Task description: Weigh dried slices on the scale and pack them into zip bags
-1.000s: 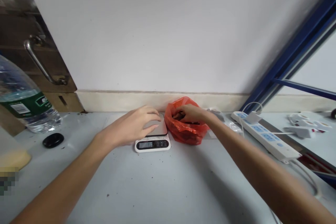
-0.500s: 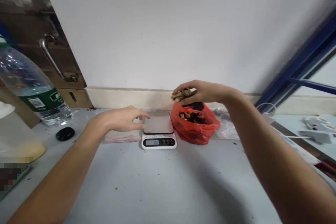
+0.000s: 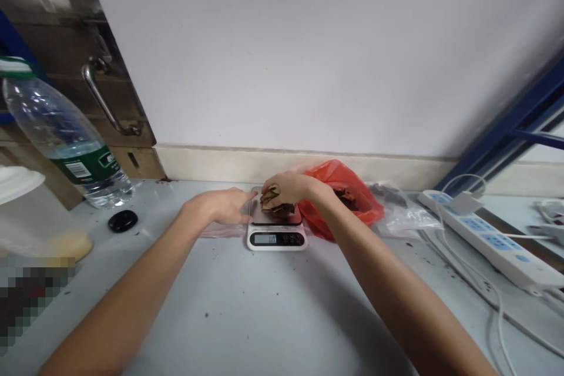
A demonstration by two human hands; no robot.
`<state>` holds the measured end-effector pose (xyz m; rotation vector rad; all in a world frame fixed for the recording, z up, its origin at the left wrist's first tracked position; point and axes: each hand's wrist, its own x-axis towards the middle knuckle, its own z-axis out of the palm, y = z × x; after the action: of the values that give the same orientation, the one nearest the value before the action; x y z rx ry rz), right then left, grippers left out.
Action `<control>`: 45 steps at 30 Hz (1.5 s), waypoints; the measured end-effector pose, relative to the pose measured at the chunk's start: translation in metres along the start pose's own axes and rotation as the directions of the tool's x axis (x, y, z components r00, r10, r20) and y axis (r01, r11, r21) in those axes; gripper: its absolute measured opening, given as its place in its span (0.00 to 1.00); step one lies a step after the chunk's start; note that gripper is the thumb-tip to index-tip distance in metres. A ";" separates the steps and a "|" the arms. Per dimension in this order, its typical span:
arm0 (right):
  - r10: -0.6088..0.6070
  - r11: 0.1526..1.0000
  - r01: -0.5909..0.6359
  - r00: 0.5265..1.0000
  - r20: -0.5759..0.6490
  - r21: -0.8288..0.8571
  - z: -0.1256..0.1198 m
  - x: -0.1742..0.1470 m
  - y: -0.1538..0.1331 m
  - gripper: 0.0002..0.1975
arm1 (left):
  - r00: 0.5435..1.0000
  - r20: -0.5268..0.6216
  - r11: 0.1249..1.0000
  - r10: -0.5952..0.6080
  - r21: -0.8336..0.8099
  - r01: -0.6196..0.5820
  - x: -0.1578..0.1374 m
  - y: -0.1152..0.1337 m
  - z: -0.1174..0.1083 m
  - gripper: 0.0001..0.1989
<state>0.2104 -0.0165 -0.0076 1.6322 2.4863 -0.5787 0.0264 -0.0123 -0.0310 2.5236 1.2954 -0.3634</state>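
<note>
My right hand (image 3: 288,187) is closed around a clump of brown dried slices (image 3: 274,204), held over the steel plate of a white kitchen scale (image 3: 277,239). Whether the slices rest on the plate I cannot tell. The scale's display seems to read zero. At the plate's left edge is my left hand (image 3: 227,205), thumb and fingers apart, holding nothing. More dark dried pieces (image 3: 346,198) lie inside an open red plastic bag (image 3: 368,202) just right of the scale, partly hidden behind my right forearm.
Flat clear plastic bags (image 3: 222,230) lie left of the scale, and another clear bag (image 3: 409,217) is right of the red one. A white power strip (image 3: 497,241) with cables lies at the right. A water bottle (image 3: 83,153), a black lid (image 3: 123,221) and a plastic tub (image 3: 35,217) stand left.
My right hand has moved left and down from above the red bag to the scale, carrying the dried slices. My left hand stays beside the plate. The view has shifted slightly right.
</note>
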 end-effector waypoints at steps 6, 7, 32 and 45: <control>0.057 0.998 -0.056 0.998 -0.022 0.037 -0.002 -0.009 0.003 0.17 | 1.000 -0.005 1.000 0.006 -0.030 -0.006 0.000 -0.003 0.002 0.37; 0.063 0.997 -0.061 0.997 -0.041 0.040 -0.003 -0.010 0.003 0.16 | 1.000 -0.005 1.000 -0.003 -0.019 0.003 -0.002 -0.001 0.000 0.37; 0.293 0.939 -0.220 0.914 -0.281 0.265 -0.031 -0.073 0.080 0.17 | 0.988 0.062 0.989 -0.142 0.049 0.139 -0.018 -0.009 -0.022 0.39; 0.224 0.966 -0.165 0.918 -0.326 0.199 -0.012 -0.055 0.104 0.18 | 0.991 0.060 0.993 -0.119 0.025 0.117 -0.013 -0.006 -0.019 0.38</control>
<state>0.3286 -0.0232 -0.0067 2.1897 2.5120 -0.5263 0.0155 -0.0119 -0.0092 2.4392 1.4280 -0.4792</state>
